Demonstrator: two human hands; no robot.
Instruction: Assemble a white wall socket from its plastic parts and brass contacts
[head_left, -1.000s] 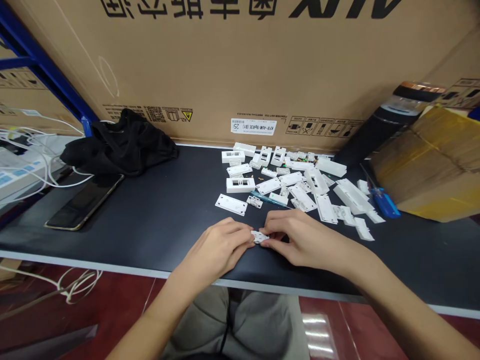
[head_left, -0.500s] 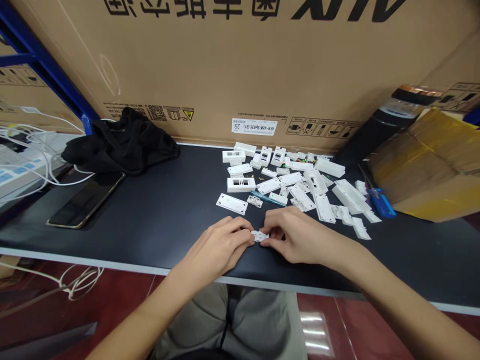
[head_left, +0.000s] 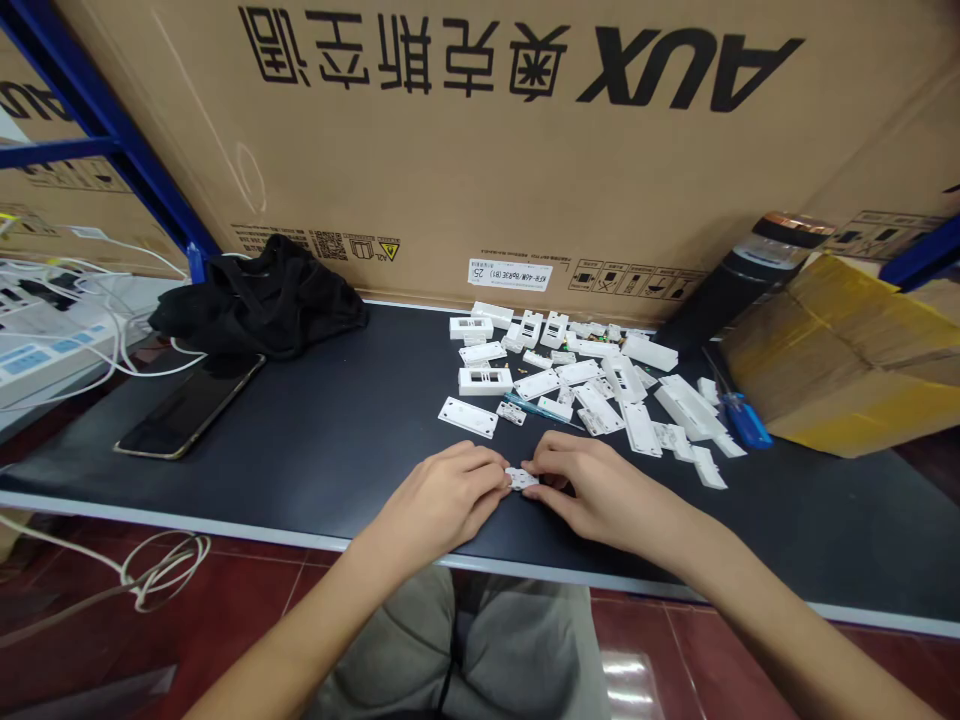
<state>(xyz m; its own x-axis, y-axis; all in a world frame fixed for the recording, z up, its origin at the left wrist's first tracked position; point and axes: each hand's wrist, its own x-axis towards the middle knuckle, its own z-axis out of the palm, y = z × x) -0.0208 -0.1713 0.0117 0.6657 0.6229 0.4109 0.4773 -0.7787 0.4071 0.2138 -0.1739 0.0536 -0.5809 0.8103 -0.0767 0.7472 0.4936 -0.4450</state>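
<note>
Between my two hands, near the front edge of the dark tabletop, is a small white plastic piece (head_left: 522, 479) with holes in it. My left hand (head_left: 457, 492) pinches its left end, and my right hand (head_left: 577, 480) pinches its right end. Just beyond lie a flat white cover plate (head_left: 468, 417) with corner holes and a similar small white piece (head_left: 511, 412). A teal pen-like tool (head_left: 541, 410) rests among the parts, and a white housing (head_left: 485, 381) with rectangular openings stands behind them.
Several white plastic housings and plates (head_left: 598, 408) are spread toward the back right. A blue-handled screwdriver (head_left: 748, 420), a taped carton (head_left: 847, 365) and a black bottle (head_left: 720, 285) stand at right. At left lie a phone (head_left: 191, 405), black cloth (head_left: 262, 300) and a power strip (head_left: 56, 350).
The view has tilted up slightly, showing more of the big carton's lettering. Both hands keep the small white piece pinched in nearly the same place.
</note>
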